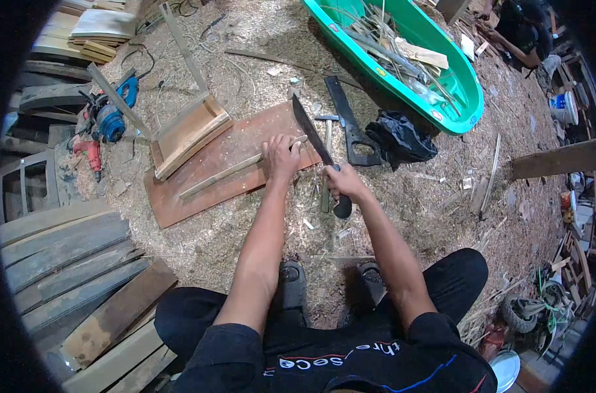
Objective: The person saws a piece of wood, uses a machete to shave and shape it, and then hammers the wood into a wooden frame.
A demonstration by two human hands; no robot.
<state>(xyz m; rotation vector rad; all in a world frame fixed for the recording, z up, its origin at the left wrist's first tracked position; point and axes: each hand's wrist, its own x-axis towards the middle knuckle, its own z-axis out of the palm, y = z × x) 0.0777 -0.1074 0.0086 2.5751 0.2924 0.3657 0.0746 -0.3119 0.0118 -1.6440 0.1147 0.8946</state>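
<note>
Floor (327,285) strewn with shavings (213,259); planks (69,252) stacked at left, green tub (467,105) of scrap wood (422,54) beyond. Saw (341,105) and black bag (406,139) lie near tub. Reddish board (209,202) flat on floor. Stick (223,175) lies along board, passing under left grip (280,156). Machete (316,136) slants up from right grip (343,181), blade at stick's right end; contact hard to tell. Left grip: fingers bent over stick, loosely closed. Right grip: wrapped firmly round machete's handle (342,208).
</note>
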